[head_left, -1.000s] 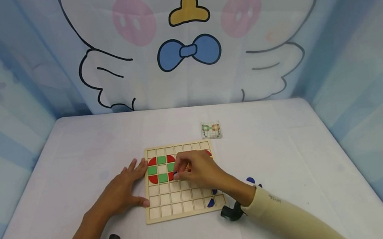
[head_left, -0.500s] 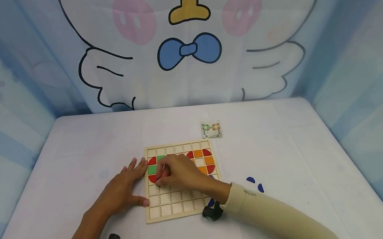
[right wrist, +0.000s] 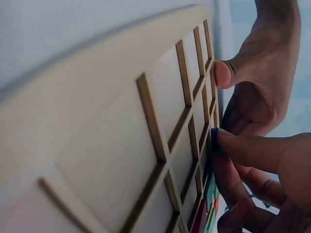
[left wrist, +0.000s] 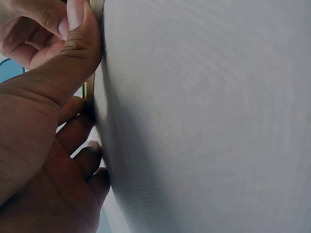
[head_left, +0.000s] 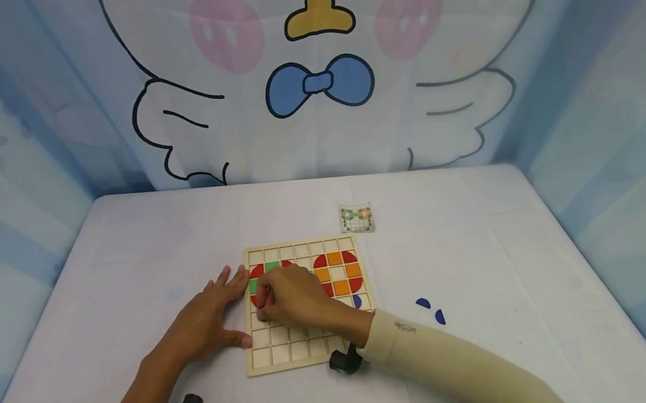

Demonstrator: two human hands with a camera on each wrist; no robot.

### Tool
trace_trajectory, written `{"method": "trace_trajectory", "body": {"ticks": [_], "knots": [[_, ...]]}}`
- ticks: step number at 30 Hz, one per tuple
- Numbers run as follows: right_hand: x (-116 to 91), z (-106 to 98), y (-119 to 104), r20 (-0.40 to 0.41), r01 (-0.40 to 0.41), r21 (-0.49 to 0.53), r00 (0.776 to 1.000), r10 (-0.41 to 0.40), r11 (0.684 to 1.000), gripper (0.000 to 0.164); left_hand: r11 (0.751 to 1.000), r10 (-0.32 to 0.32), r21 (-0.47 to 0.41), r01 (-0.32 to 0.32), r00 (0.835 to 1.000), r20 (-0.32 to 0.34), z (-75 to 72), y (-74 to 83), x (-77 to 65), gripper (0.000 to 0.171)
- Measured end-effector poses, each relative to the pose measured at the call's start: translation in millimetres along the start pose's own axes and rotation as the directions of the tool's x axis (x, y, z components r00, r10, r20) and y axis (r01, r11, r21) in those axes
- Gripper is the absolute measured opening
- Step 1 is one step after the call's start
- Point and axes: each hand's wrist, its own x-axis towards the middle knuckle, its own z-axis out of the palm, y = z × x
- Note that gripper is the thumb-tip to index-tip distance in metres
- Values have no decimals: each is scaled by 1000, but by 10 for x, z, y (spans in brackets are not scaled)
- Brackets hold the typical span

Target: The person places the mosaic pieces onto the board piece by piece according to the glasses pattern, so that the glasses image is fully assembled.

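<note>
A wooden grid board (head_left: 297, 367) lies on the table. Red and green pieces form a ring at its upper left, and red and orange pieces (head_left: 334, 259) form one at its upper right. My right hand (head_left: 293, 295) pinches a small blue piece (right wrist: 215, 140) between thumb and finger, low over the cells at the board's left side; the hand covers part of the left ring. My left hand (head_left: 206, 321) lies spread at the board's left edge, its thumb touching the rim. A blue half-round piece (head_left: 357, 301) sits on the board below the right ring.
Two more blue half-round pieces, one farther back (head_left: 423, 302) and one nearer (head_left: 440, 316), lie on the white tabletop right of the board. A small printed pattern card (head_left: 356, 218) lies behind the board's far right corner. Curtains with a cartoon print surround the table.
My right hand has moved left across the board, from beside the left ring's right side to its lower left, still pinching the blue piece. The left hand stays in place.
</note>
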Motion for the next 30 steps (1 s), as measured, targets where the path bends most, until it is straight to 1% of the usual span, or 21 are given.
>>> {"method": "trace_trajectory", "body": {"ticks": [8, 15, 19, 24, 26, 30], "knots": [[46, 7, -12, 1, -14, -29, 1000, 14, 999, 11, 1000, -1, 7, 1, 1000, -2, -3, 11, -3, 121], [30, -25, -8, 19, -15, -9, 1000, 16, 1000, 12, 1000, -6, 11, 6, 1000, -2, -1, 13, 5, 121], [39, 13, -33, 14, -5, -12, 1000, 5, 1000, 12, 1000, -13, 11, 13, 1000, -3, 6, 4, 1, 121], [37, 16, -47, 30, 9, -31, 1000, -8, 999, 13, 1000, -20, 4, 20, 1000, -1, 17, -1, 11, 121], [30, 0, -40, 37, 0, -43, 999, 2, 999, 13, 1000, -23, 4, 23, 1000, 3, 22, -1, 17, 121], [22, -29, -11, 54, -21, -35, 998, 23, 999, 13, 999, -31, 14, 31, 999, 10, 30, -1, 23, 122]]}}
